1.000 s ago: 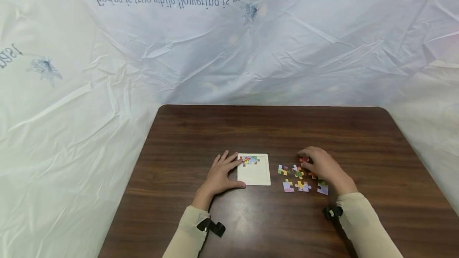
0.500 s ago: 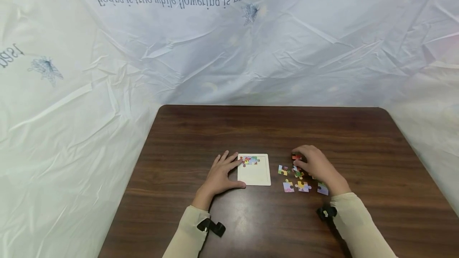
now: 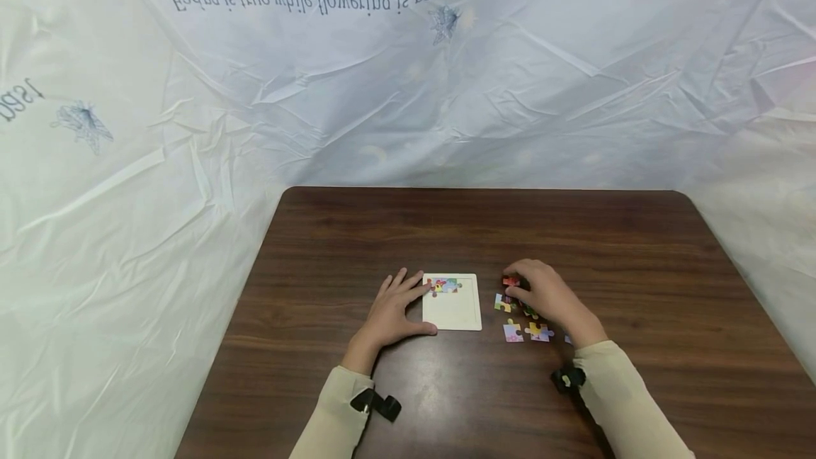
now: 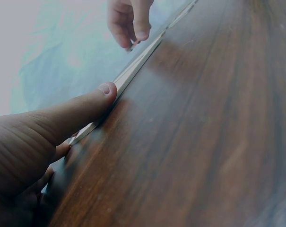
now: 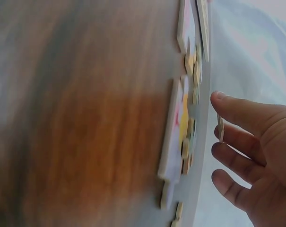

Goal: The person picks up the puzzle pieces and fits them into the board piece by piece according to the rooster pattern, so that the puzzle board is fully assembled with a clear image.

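Observation:
My left hand lies spread at the left side of a cream square puzzle board. Its straight fingers touch the top left and its thumb rests at the bottom left corner. In the board's upper left, a strip of joined colourful puzzle pieces shows, partly under a fingertip. Between thumb and fingers my right hand pinches a red puzzle piece, just right of the board. The right wrist view shows this piece edge-on, raised off the table between the thumb and fingers.
Loose puzzle pieces lie right of the board: one green and yellow, one lilac, one yellow and lilac. Others are partly hidden under the right hand. The brown wooden table meets a pale printed sheet behind.
My right hand has moved left toward the board, carrying the red puzzle piece over the loose pieces. The left hand and the board have stayed in place.

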A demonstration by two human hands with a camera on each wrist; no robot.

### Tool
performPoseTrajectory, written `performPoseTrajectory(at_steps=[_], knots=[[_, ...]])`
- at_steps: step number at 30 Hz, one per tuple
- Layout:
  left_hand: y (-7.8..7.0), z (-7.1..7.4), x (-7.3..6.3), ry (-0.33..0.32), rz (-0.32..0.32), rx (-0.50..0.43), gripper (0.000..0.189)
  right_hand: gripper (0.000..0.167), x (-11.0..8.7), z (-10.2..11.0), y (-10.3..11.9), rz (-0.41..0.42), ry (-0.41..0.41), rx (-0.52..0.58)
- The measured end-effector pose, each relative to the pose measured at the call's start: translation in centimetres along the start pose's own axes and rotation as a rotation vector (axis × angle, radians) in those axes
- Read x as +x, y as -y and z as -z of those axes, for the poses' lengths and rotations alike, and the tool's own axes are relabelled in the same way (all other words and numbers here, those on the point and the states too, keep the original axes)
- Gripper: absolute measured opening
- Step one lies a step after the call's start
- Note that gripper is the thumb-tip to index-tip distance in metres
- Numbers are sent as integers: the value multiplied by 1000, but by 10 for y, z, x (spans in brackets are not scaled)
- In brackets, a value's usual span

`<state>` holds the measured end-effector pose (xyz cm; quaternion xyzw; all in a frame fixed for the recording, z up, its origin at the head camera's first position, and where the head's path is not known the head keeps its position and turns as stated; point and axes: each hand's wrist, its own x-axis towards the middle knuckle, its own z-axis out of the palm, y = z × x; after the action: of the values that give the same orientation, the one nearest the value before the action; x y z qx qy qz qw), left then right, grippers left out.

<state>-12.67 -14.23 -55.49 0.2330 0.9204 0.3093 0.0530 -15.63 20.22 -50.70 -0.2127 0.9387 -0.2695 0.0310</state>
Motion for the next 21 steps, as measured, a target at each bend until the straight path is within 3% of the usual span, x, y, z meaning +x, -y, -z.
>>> performPoseTrajectory(at_steps=[21], knots=[[-3, 2, 0, 17, 13, -2, 93, 32, 17, -18, 28, 27, 33, 36]])
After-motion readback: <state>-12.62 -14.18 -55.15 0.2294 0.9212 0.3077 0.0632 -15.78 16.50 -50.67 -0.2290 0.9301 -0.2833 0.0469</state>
